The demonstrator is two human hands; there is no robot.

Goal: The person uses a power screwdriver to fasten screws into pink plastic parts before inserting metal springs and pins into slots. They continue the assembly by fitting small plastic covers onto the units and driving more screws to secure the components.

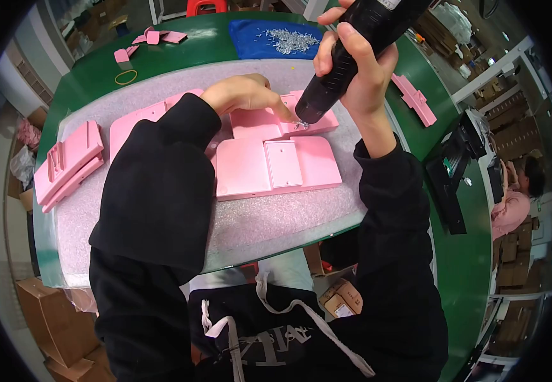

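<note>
My right hand (355,60) grips a black electric screwdriver (352,51), held tilted, with its tip down on a pink plastic part (260,124). My left hand (247,94) rests on that same part, its fingertips right beside the screwdriver tip. In front of it lies a larger pink panel (279,167) with a square lid in its middle. Both pieces sit on a white foam mat (269,219) covering the green table (97,70).
Stacked pink parts (66,165) lie at the mat's left. A blue tray of screws (282,39) sits behind, with more pink pieces (155,37), a rubber band (125,77) and a pink bracket (414,99). Another person (517,197) sits at right. Cardboard boxes (53,318) stand below.
</note>
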